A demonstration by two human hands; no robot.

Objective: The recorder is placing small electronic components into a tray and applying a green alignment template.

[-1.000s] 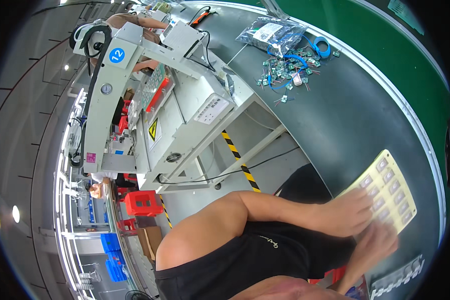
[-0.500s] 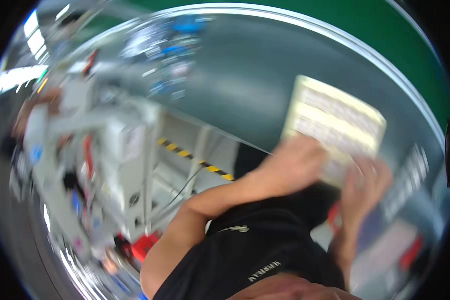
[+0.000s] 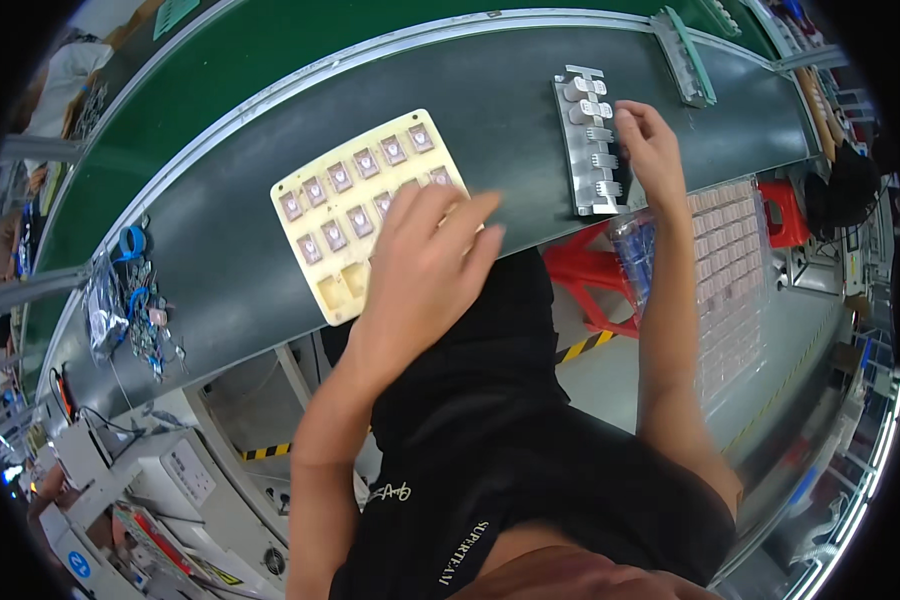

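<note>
Cream tray [image 3: 323, 213] by worktop's [image 3: 510, 150] near edge: two pockets [image 3: 354, 280] bare, other visible ones filled. Left hand [image 3: 425, 265] over tray, right hand [image 3: 655, 155] beside rack [image 3: 577, 165]; grasps unclear.

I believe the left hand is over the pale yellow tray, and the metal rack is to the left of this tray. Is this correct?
Not quite: the head view shows the metal rack to the right of the pale yellow tray. The left hand is indeed over the tray.
</note>
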